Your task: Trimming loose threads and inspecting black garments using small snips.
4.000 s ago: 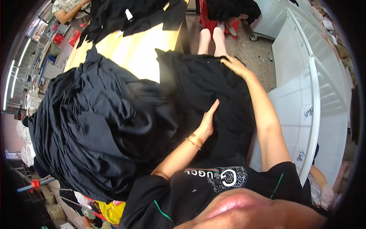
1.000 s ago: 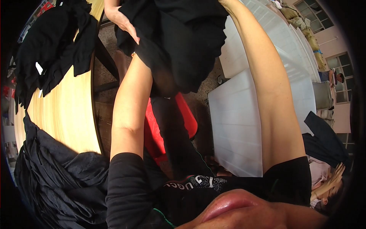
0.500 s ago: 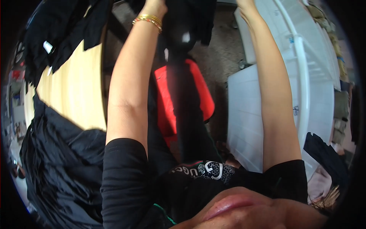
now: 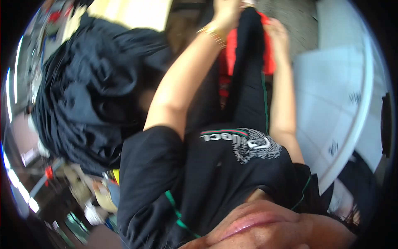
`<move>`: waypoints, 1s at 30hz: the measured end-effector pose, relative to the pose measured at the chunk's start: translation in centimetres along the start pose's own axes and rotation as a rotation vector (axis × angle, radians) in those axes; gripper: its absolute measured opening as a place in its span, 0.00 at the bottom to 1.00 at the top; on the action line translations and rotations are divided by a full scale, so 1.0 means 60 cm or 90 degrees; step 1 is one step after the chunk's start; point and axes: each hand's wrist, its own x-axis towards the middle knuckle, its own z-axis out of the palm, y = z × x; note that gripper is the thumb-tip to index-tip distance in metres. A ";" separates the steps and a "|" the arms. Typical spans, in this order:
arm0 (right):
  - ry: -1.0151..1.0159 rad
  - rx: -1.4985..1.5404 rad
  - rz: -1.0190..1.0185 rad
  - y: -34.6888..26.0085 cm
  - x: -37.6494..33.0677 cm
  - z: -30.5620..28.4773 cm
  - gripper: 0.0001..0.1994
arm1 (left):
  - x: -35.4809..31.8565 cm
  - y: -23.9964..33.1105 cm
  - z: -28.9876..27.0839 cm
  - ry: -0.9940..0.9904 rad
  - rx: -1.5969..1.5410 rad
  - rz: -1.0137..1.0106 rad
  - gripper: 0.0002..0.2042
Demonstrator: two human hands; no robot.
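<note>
My left hand (image 4: 228,13) is at the top edge, with gold bangles on its wrist. Its fingers are partly cut off and blurred, and a small pale patch shows beside them. My right hand (image 4: 277,36) hangs by the right side of my black-trousered leg (image 4: 248,62), in front of a red surface (image 4: 268,58). Motion smears its fingers, so I cannot see whether anything is in them. A big heap of crumpled black cloth (image 4: 99,87) lies to the left of my left arm, untouched by either hand.
A pale wooden tabletop (image 4: 128,12) stands beyond the cloth heap. On the right is a large white panelled container (image 4: 327,99) with a thick curved rim (image 4: 367,83). Dark cloth (image 4: 360,178) lies near its lower end. Grey floor (image 4: 298,29) shows between the red surface and the container.
Both hands have come back toward my body, the right one now low by my leg. The black cloth formerly between my arms at the top is out of sight. My view has swung left.
</note>
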 end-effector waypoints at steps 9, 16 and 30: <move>-0.062 -0.562 -0.402 0.086 -0.120 0.028 0.16 | -0.301 0.040 0.086 -0.126 0.324 0.115 0.10; -0.348 -0.356 -0.269 0.051 -0.141 0.011 0.16 | -0.482 0.143 0.057 -0.227 0.448 0.380 0.08; -0.344 -0.870 -0.346 0.034 -0.086 0.025 0.21 | -0.902 0.433 -0.460 0.897 0.614 0.755 0.16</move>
